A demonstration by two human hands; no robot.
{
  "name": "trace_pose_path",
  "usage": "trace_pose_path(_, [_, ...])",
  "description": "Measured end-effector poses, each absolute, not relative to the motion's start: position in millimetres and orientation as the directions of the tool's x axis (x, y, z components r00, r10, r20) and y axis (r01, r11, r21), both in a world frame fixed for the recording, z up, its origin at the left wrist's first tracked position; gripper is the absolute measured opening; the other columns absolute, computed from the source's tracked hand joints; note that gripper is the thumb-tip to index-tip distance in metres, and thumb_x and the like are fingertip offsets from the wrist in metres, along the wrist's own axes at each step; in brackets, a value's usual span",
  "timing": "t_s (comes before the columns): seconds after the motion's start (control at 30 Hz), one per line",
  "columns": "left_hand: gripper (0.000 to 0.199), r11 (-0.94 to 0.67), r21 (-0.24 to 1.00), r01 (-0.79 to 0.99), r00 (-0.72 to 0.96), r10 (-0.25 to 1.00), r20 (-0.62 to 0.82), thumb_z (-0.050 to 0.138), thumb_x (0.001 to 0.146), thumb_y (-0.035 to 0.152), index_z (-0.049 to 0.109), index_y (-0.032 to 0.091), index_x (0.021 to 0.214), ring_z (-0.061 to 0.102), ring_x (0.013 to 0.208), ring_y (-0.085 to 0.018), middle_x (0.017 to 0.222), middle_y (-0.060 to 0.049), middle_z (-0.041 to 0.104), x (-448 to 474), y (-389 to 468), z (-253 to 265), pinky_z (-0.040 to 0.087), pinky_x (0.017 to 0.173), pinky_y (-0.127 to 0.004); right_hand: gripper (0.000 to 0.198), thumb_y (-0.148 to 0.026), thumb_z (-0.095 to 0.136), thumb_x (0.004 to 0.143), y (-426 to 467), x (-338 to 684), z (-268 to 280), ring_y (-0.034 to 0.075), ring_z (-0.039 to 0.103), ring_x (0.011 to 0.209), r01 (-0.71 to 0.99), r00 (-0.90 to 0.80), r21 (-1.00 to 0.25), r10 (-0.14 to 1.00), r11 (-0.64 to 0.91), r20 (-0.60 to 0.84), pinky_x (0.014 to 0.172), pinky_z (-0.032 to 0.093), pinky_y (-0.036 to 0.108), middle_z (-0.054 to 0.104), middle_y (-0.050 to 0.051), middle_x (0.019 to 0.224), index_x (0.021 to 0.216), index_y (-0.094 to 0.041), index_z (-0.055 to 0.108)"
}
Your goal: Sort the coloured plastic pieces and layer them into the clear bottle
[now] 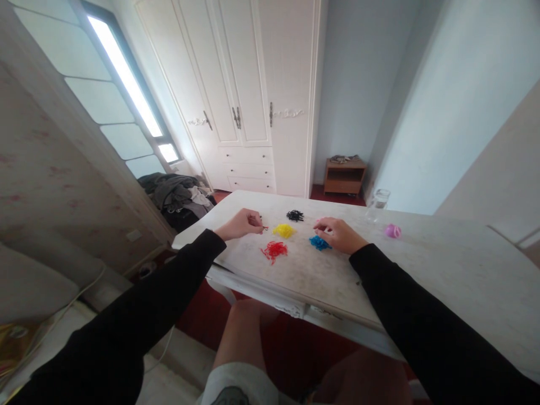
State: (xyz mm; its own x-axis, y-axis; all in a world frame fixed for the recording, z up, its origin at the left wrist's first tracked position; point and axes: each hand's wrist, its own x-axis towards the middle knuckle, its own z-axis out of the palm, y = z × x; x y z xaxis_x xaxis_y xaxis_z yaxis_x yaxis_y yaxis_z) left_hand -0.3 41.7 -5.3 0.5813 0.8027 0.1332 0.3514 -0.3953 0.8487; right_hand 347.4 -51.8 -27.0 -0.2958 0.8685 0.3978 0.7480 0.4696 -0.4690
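Observation:
On the white table lie small piles of thin strands, perhaps rubber bands: a red pile (275, 252), a yellow pile (284, 230), a black pile (295, 215) and a blue pile (319, 243). My left hand (242, 224) is closed in a pinch left of the yellow pile, with a tiny reddish strand (265, 228) at its fingertips. Above the blue pile, my right hand (337, 233) has its fingers curled and pressed together; what they hold, if anything, is too small to make out. A bit of pink (321, 220) shows just behind the right fingers.
A clear glass jar (378, 205) stands toward the table's far right, with a purple-pink round object (393, 231) near it. The white table (304, 275) has its front edge close to my knees. Beyond are a wardrobe (291, 73), a small wooden stand (345, 175) and heaped clothes (172, 194).

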Motion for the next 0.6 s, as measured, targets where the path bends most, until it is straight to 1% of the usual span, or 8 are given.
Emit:
trace_pose_path(0.07, [0.024, -0.4, 0.858, 0.322, 0.656, 0.748, 0.103, 0.086, 0.067, 0.033, 0.071, 0.015, 0.071, 0.07, 0.066, -0.019, 0.072, -0.008, 0.076, 6, 30, 0, 0.052, 0.063, -0.029, 0.021, -0.025, 0.06, 0.089, -52, 347, -26, 0.021, 0.068, 0.082, 0.751, -0.3, -0.467, 0.872, 0.466, 0.388, 0.077, 0.052, 0.032, 0.078, 0.01, 0.096, 0.095, -0.016, 0.078])
trace_pose_path(0.17, [0.025, -0.41, 0.849, 0.333, 0.711, 0.701, 0.059, 0.087, 0.067, 0.035, 0.072, 0.015, 0.072, 0.068, 0.062, -0.017, 0.068, -0.006, 0.074, 13, 17, 7, 0.05, 0.059, -0.028, 0.021, -0.025, 0.06, 0.089, -53, 347, -25, 0.021, 0.068, 0.081, 0.756, -0.299, -0.465, 0.875, 0.46, 0.38, 0.078, 0.052, 0.033, 0.078, 0.011, 0.097, 0.095, -0.016, 0.079])
trace_pose_path(0.33, [0.02, -0.429, 0.828, 0.36, 0.749, 0.662, 0.017, 0.085, 0.068, 0.032, 0.073, 0.016, 0.071, 0.067, 0.061, -0.016, 0.066, -0.005, 0.072, 18, 9, 9, 0.05, 0.059, -0.027, 0.021, -0.024, 0.061, 0.089, -53, 347, -25, 0.02, 0.068, 0.082, 0.759, -0.3, -0.463, 0.878, 0.457, 0.373, 0.078, 0.052, 0.032, 0.079, 0.011, 0.098, 0.095, -0.016, 0.079])
trace_pose_path(0.47, [0.014, -0.476, 0.804, 0.358, 0.777, 0.629, 0.026, 0.081, 0.072, 0.028, 0.076, 0.015, 0.073, 0.069, 0.064, -0.017, 0.07, -0.007, 0.075, 20, 7, 8, 0.052, 0.061, -0.027, 0.02, -0.023, 0.061, 0.088, -53, 347, -26, 0.02, 0.067, 0.079, 0.756, -0.302, -0.464, 0.875, 0.462, 0.379, 0.076, 0.052, 0.032, 0.079, 0.011, 0.097, 0.095, -0.015, 0.079])
trace_pose_path(0.6, [0.015, -0.476, 0.801, 0.363, 0.792, 0.61, 0.003, 0.081, 0.074, 0.028, 0.079, 0.014, 0.078, 0.072, 0.066, -0.017, 0.073, -0.008, 0.078, 19, 9, 7, 0.054, 0.065, -0.025, 0.019, -0.022, 0.062, 0.087, -54, 346, -24, 0.019, 0.068, 0.079, 0.752, -0.306, -0.466, 0.874, 0.465, 0.378, 0.075, 0.052, 0.031, 0.078, 0.01, 0.094, 0.093, -0.016, 0.079])
